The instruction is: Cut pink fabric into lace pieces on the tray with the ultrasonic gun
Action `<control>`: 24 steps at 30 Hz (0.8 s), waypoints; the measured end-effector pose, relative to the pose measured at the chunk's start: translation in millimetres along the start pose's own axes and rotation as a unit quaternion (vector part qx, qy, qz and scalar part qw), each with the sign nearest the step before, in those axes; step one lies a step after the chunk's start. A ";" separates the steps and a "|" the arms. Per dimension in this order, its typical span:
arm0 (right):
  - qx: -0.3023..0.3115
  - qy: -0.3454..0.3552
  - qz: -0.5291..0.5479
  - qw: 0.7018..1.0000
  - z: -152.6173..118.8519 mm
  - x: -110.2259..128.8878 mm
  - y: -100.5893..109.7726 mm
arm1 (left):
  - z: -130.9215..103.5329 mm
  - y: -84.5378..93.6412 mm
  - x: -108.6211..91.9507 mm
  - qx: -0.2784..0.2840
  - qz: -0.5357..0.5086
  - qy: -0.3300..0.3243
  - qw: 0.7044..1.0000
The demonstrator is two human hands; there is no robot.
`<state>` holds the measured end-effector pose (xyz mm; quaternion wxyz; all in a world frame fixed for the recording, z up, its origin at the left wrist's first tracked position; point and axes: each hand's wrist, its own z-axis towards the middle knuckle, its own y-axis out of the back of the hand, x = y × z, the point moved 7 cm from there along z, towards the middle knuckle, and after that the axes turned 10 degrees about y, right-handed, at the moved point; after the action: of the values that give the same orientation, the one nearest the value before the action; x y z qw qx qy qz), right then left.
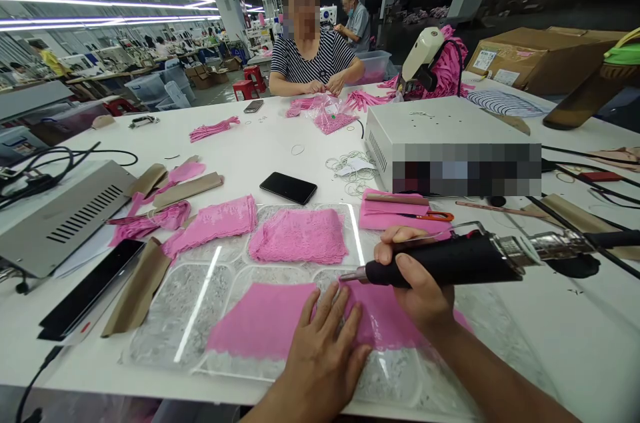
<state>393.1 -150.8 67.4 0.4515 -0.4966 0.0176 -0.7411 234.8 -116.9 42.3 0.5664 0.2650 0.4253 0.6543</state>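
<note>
My left hand (325, 349) lies flat with its fingers spread, pressing on the pink fabric piece (263, 319) and the edge of a second pink piece (390, 316). In my right hand (425, 283) is a black corded hand tool (450, 259), resembling an ultrasonic welder, with fingers wrapped round its body. Its thin metal tip points left, at the top edge of the fabric just beyond my left fingertips; whether it touches cannot be made out. Beneath both pieces is a clear patterned plastic mat (175, 316). A stack of pink lace (300, 236) sits behind my hands.
Orange-handled scissors (435, 215) lie on pink fabric beyond the tool. Farther back are a black phone (289, 187) and a white box unit (430, 123) with cables. Another grey unit (65, 209) stands left. Across the table (215, 163), a co-worker (313, 56) handles pink pieces.
</note>
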 end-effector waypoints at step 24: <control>-0.006 0.002 -0.030 1.000 0.4 2.7 0.8 | -2.1 8.8 -3.5 0.015 -0.045 -0.034 0.998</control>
<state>393.6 -153.0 69.1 0.4261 -0.4985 0.0083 -0.7549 229.2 -120.7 49.3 0.6056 0.2763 0.4274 0.6118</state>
